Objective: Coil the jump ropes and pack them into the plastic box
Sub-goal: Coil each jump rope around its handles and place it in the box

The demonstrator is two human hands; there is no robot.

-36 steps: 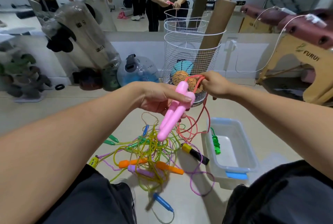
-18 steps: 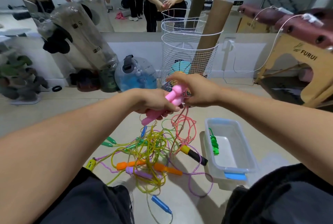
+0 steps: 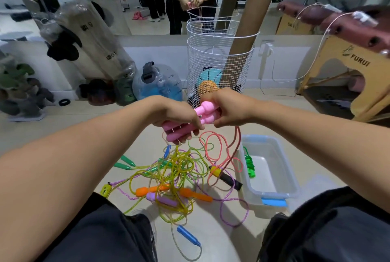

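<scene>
Both hands are up in the middle of the view working the same rope: the left hand (image 3: 179, 120) has its fingers curled around the two pink handles (image 3: 185, 127) held side by side, and the right hand (image 3: 226, 109) is closed over their knobby top ends at about 3 o'clock from the left, pinching where the cord comes out, as far as I can tell. The salmon-pink cord (image 3: 213, 152) hangs down loose from there and pools in loops on the floor, just beside the clear plastic box (image 3: 289, 181) at roughly 4 o'clock. One green jump rope (image 3: 249, 164) is already bundled inside the box against its left wall. Everything else is still a tangled heap (image 3: 175, 169) at 6 o'clock: yellow-green cord, purple cord, orange handles (image 3: 152, 190), green handles (image 3: 126, 162), a blue handle (image 3: 188, 238), a black and yellow handle (image 3: 225, 177). My read on handling: these cords are thin, light and floppy with a bit of plastic springiness, so coils will want to pop open unless you keep them pinned against the rigid handles. The handles are the obvious place to grab, and the pink cord looks partly snagged with the pile, so pull gently.
</scene>
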